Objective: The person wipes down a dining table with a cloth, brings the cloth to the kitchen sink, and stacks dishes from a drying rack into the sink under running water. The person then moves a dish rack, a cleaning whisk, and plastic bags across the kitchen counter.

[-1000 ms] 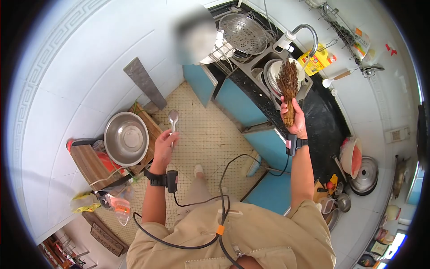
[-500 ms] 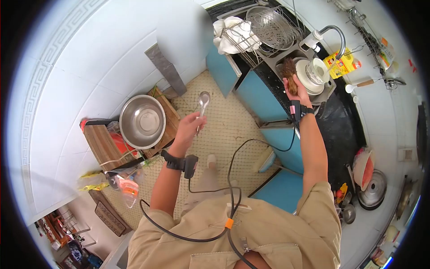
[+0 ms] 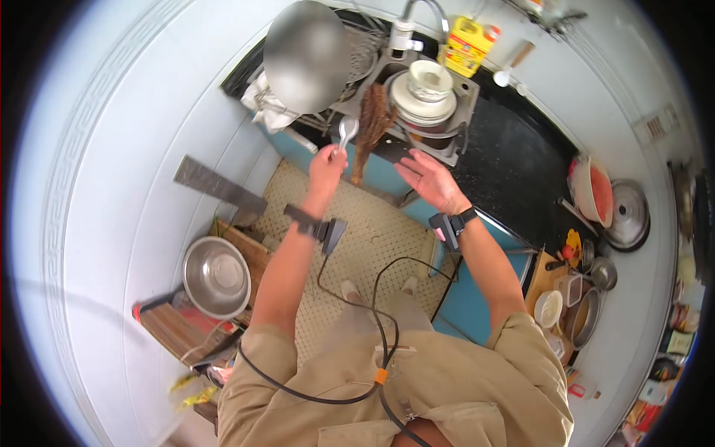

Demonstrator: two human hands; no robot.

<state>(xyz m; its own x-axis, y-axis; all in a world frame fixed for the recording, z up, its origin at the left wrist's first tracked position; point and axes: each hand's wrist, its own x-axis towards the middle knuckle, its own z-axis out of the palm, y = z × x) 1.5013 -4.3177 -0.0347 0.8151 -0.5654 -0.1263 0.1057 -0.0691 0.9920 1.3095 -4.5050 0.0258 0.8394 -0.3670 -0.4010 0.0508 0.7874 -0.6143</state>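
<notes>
My left hand (image 3: pixel 328 170) is closed around the handle of a metal spoon (image 3: pixel 348 130), its bowl pointing up toward the sink. To its right lies a brown bristle brush (image 3: pixel 374 119) at the front of the sink, with its handle reaching out past the counter edge; how it is supported is unclear. My right hand (image 3: pixel 432 182) is open beside the counter edge, palm up and fingers apart, holding nothing. Just beyond it, a stack of white plates (image 3: pixel 423 112) topped by bowls (image 3: pixel 430 78) stands in the sink (image 3: pixel 468 100).
A faucet (image 3: pixel 402 33) and a yellow bottle (image 3: pixel 471 46) stand behind the sink. Along the right runs a black counter (image 3: pixel 514 149) with a red-lined bowl (image 3: pixel 592 190) and a pot lid (image 3: pixel 629 214). At left, a steel basin (image 3: pixel 217 278) rests on a wooden surface. Cables hang across my body.
My right hand has let go of the brush and opened. My left hand has carried the spoon toward the sink. The camera view has turned, so the surroundings appear shifted.
</notes>
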